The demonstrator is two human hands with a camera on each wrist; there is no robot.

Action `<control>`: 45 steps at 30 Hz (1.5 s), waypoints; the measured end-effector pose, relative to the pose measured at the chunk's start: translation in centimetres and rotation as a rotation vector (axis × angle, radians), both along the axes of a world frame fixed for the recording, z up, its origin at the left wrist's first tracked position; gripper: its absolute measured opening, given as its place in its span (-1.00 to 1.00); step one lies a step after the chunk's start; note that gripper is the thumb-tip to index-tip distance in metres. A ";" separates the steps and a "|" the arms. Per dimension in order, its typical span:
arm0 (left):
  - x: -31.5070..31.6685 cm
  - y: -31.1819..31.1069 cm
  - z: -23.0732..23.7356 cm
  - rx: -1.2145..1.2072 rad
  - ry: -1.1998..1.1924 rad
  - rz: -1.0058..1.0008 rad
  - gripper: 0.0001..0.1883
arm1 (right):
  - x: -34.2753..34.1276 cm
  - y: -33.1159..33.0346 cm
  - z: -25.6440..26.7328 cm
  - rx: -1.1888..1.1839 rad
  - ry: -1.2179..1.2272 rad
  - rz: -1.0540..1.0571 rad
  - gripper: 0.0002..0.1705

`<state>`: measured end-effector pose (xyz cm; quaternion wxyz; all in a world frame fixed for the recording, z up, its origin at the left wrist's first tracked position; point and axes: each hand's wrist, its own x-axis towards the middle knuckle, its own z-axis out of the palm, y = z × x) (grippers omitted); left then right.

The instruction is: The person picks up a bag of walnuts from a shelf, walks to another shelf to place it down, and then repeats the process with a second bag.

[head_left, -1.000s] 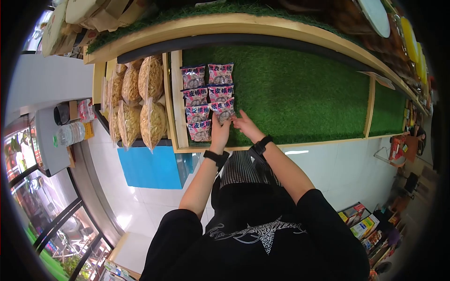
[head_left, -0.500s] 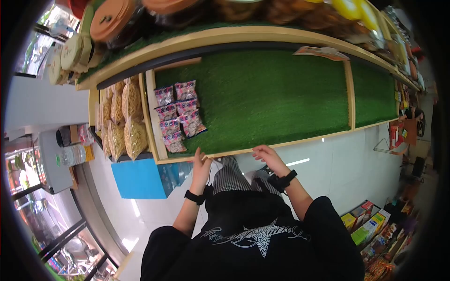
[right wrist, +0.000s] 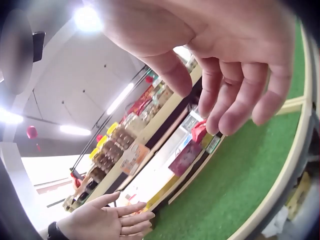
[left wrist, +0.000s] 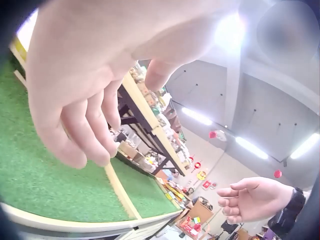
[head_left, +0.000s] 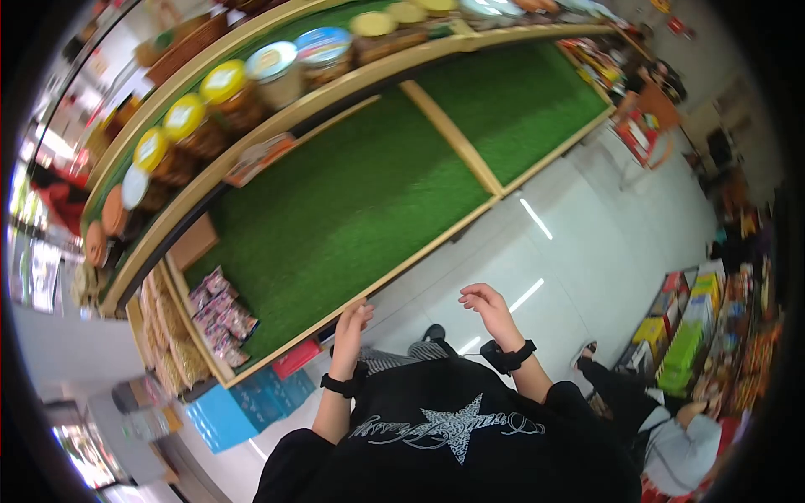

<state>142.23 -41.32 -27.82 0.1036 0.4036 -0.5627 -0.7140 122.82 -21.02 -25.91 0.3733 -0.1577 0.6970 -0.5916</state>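
Note:
My left hand [head_left: 350, 329] hangs near the front wooden edge of the green shelf [head_left: 335, 210], its fingers loosely bent around nothing. Further right, my right hand [head_left: 492, 317] is held over the floor, also holding nothing. Both wrist views show relaxed fingers on the left hand [left wrist: 82, 105] and the right hand [right wrist: 240, 75]. Several pink and white snack packets [head_left: 222, 318] lie in two rows at the shelf's left end, away from both hands.
Clear bags of a pale snack [head_left: 172, 327] fill the neighbouring bin. Jars with yellow lids [head_left: 186, 117] line the upper shelf. A wooden divider [head_left: 453, 138] crosses the green shelf. Blue boxes [head_left: 222, 419] stand below. Another person [head_left: 679, 444] is at the right, by stocked shelves.
My hands have left the packets, where the left one was gripping one, and drawn back and apart. The view has swung right along the shelf, and another person has come into sight.

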 end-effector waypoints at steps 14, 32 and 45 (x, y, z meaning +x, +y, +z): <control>-18.1 12.3 4.5 -0.177 0.255 -0.902 -0.51 | 0.4 17.6 0.4 -0.063 -0.023 -0.753 -0.79; -38.6 14.1 7.2 -0.444 0.480 -1.182 -0.66 | -14.3 19.2 3.5 -0.064 0.107 -1.008 -0.77; -49.2 12.1 8.5 -0.423 0.414 -1.250 -0.67 | -23.8 15.5 4.4 -0.209 0.144 -1.155 -0.84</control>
